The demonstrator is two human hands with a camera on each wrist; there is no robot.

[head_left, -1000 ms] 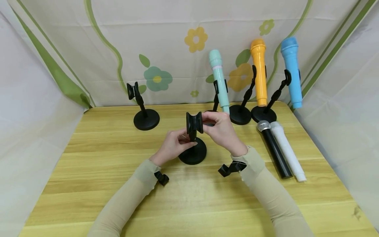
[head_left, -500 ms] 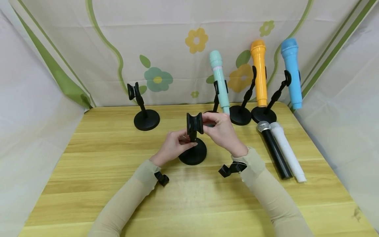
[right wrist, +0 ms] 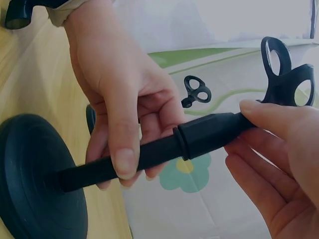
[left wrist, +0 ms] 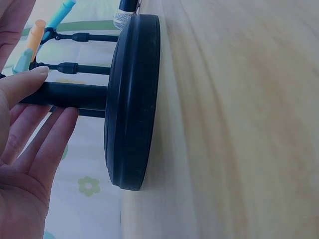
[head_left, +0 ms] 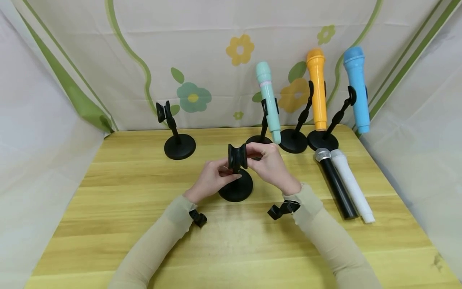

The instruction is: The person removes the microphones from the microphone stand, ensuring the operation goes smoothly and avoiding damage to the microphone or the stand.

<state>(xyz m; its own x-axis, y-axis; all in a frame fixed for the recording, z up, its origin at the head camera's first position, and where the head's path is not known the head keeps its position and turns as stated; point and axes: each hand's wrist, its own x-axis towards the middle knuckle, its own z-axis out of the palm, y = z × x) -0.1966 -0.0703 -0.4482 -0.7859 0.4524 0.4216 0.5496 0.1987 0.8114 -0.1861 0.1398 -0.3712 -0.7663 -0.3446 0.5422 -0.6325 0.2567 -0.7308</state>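
A black desktop microphone stand [head_left: 236, 192] stands upright on its round base in the middle of the table. My left hand [head_left: 207, 182] grips its lower pole between thumb and fingers, just above the base. Higher up, my right hand [head_left: 268, 164] pinches the narrow neck under the clip, seen closely in the right wrist view. The two-ring clip [right wrist: 288, 74] has no microphone in it. Below the neck, a thicker collar [right wrist: 207, 134] joins the pole. In the left wrist view the base [left wrist: 132, 104] sits flat on the wood.
Mint [head_left: 268, 96], orange [head_left: 317, 92] and blue [head_left: 357, 88] microphones lean in stands at the back right. A black microphone [head_left: 337, 186] and a white one [head_left: 351, 184] lie side by side on the right. Another black stand [head_left: 179, 146], its clip bare, is at the back left.
My right hand and the clip have come down slightly, showing more of the mint microphone's stand behind. My left hand keeps its grip on the lower pole.
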